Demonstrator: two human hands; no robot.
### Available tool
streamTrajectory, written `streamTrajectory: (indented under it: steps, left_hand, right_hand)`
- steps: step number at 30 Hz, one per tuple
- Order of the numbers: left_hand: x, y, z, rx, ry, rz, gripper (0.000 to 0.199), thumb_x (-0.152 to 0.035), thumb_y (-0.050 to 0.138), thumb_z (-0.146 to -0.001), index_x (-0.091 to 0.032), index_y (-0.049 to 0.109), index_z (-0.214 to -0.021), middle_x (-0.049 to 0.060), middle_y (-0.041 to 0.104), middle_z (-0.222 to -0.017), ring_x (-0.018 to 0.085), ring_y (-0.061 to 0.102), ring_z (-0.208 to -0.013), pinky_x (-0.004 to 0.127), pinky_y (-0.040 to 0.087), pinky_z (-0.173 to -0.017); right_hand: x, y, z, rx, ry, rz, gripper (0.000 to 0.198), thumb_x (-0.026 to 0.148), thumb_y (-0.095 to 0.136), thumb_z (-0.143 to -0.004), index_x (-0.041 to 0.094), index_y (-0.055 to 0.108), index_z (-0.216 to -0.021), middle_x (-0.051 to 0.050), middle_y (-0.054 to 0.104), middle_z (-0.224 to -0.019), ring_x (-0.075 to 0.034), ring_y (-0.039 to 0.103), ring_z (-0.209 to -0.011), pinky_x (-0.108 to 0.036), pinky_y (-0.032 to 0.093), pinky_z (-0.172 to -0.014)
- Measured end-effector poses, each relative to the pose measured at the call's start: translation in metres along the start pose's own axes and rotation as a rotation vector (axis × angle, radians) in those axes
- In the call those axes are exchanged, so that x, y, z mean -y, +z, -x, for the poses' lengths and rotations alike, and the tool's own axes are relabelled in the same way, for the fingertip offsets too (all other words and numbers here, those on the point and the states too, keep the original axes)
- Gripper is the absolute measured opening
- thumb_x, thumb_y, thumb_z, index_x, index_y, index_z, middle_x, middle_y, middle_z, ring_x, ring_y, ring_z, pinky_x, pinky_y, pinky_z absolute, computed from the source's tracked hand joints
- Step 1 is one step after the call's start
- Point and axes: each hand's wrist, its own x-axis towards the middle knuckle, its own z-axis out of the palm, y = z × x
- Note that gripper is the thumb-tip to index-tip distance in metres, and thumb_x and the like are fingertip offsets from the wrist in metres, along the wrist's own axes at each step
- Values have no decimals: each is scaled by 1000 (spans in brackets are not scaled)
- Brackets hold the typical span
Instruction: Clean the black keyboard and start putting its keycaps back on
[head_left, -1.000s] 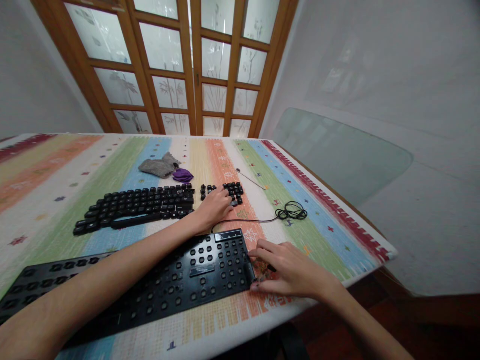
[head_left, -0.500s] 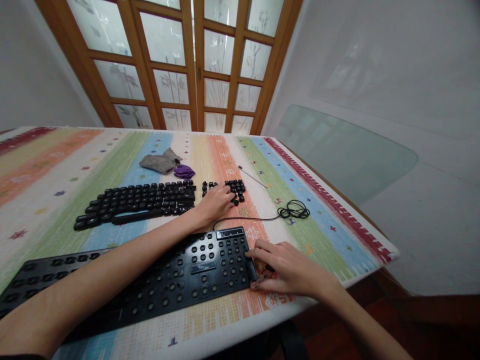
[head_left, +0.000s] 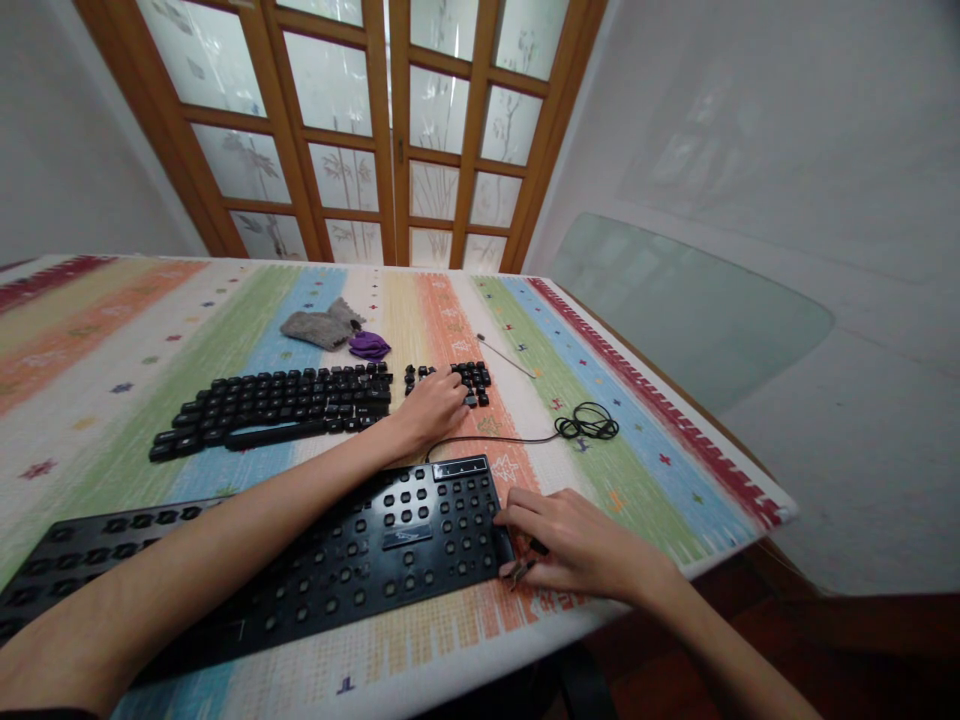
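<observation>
My left hand (head_left: pixel 433 402) reaches across the keyboard base to the block of loose black number keycaps (head_left: pixel 477 377). Its fingers are curled and pressed together on a keycap (head_left: pixel 470 399) at the block's near edge, partly hidden by the fingertips. Beside the right edge of the black keyboard base (head_left: pixel 409 562), which has bare key sockets, is my right hand (head_left: pixel 559 538). Its fingers are closed round a small tool (head_left: pixel 519 573) with a metal end and a dark part; its exact kind is unclear. Those fingertips are at the base's edge.
Removed keycaps (head_left: pixel 289 402) lie in keyboard order behind the base. A grey cloth (head_left: pixel 319 325) and a purple cloth (head_left: pixel 369 346) lie farther back. To the right are a coiled black cable (head_left: pixel 586 421) and a thin rod (head_left: pixel 507 355) on the striped tablecloth (head_left: pixel 652 400).
The keycap by my left fingertips has shifted slightly up into line with the others. My right hand is almost still, with the tool's metal end showing a little more.
</observation>
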Motion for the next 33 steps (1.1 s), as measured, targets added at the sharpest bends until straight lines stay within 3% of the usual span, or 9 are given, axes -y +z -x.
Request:
streamTrajectory:
  steps: [12,17,26,33]
  left_hand:
    - [4,0,-1,11,56,-26,19,-16,51,-94,-10,67,-87,12,64,-94,25,55,-95,38,47,-86]
    - [4,2,-2,6,68,-27,20,-19,52,-94,-9,68,-85,13,65,-91,26,55,-95,39,47,-88]
    - [3,-2,1,-41,71,-9,21,-21,53,-92,-11,66,-80,12,63,-87,25,55,-91,37,48,-83]
    - [2,-16,20,-84,121,29,23,-19,50,-94,-14,64,-76,8,60,-83,22,52,-86,35,48,-80]
  right_hand:
    - [4,8,-6,12,-55,214,35,48,58,-94,14,54,-102,-8,65,-94,-18,63,-62,-29,34,-48]
    - [8,16,-7,43,-34,312,30,44,61,-92,15,53,-96,-6,63,-88,-20,63,-59,-30,33,-45]
    - [6,10,-16,130,-41,320,39,52,61,-87,14,54,-95,-9,63,-90,-21,63,-60,-30,38,-46]
    - [2,9,-25,152,-87,292,50,63,58,-84,14,54,-94,-9,62,-88,-22,63,-58,-31,40,-45]
